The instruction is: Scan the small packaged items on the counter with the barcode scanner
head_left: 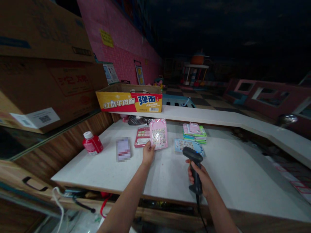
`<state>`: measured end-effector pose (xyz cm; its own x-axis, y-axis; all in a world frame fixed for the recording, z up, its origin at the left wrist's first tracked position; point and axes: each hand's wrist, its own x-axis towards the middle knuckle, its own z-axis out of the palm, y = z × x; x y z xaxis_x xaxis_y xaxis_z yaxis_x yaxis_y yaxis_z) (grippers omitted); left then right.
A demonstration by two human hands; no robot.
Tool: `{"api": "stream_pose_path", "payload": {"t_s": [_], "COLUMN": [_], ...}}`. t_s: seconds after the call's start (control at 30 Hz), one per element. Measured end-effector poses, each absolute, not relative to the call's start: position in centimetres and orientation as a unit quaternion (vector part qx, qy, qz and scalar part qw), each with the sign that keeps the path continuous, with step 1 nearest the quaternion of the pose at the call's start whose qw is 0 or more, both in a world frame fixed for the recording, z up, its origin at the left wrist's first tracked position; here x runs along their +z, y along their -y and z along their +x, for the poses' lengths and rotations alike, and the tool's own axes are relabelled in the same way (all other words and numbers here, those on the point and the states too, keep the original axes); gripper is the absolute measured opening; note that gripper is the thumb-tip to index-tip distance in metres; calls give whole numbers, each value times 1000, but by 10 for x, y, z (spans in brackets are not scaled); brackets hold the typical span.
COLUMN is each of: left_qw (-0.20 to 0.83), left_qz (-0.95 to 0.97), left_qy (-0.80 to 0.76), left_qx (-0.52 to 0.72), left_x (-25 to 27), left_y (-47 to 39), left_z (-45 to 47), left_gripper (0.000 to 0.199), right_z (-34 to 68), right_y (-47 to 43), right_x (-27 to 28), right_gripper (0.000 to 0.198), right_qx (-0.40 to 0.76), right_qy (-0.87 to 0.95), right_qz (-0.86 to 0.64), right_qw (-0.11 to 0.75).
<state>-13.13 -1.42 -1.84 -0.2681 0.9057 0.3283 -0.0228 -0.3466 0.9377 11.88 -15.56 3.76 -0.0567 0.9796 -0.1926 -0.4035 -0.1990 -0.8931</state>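
My left hand (148, 152) pinches the lower left corner of a pink packet (159, 134), a flat, shiny sleeve printed with a grid of small pictures. Behind it on the left lies a red packet (142, 137), partly covered. My right hand (201, 176) is wrapped round the grip of a black barcode scanner (193, 155), whose cord hangs down past the counter's front. Under the scanner's head a blue packet (186, 145) lies flat, partly hidden. Just beyond it is a stack of green and pink packets (194, 133).
On the white counter (102, 173) stand a red bottle (92, 144) with a white cap and a blurred-out item (123, 149). A yellow-and-red carton (131, 100) sits on the raised ledge (206, 113). Large cardboard boxes (48, 87) are piled at the left.
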Motion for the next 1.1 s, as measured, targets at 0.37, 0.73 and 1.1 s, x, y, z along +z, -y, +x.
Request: {"api": "stream_pose_path", "payload": {"t_s": [0.37, 0.73, 1.1], "left_qw": [379, 500, 375], "left_qz": [479, 344, 536], "left_qy": [-417, -437, -598], "left_qx": [672, 664, 463], "left_x": [3, 42, 30], "left_y": [23, -1, -51], "left_z": [-130, -86, -33], "left_gripper": [44, 50, 28], "right_z": [159, 165, 165], "right_y": [157, 154, 150], "right_x": [12, 8, 8], "right_gripper": [32, 25, 22], "right_qx": [708, 730, 739], "right_qy": [186, 99, 65], "right_qz": [-262, -182, -164], "right_qw": [629, 652, 650]}}
